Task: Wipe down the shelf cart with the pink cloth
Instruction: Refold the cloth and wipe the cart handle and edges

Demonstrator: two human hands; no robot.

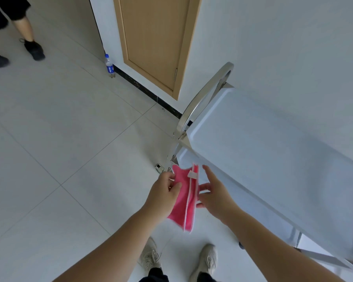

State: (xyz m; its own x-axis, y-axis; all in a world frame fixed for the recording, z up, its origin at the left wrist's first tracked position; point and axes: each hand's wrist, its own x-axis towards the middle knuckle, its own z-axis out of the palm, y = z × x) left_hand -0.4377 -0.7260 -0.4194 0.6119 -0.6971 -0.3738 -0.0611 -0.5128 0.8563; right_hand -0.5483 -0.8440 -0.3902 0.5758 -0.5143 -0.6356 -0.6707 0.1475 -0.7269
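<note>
Both forearms are bare, no sleeves showing; beige lace-up sneakers point(205, 261) on the feet, dark trousers point(154, 275) above them.

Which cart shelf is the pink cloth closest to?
The lower shelf: the pink cloth hangs just before its corner. The top shelf sits higher, to the right.

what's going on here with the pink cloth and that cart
A person stands beside a white shelf cart with a chrome handle, holding a folded pink cloth with white trim in the air between both hands. The left hand pinches its edge; the right hand meets the other side with fingers spread. The cloth is not touching the cart. Another person's legs show at far left.
</note>
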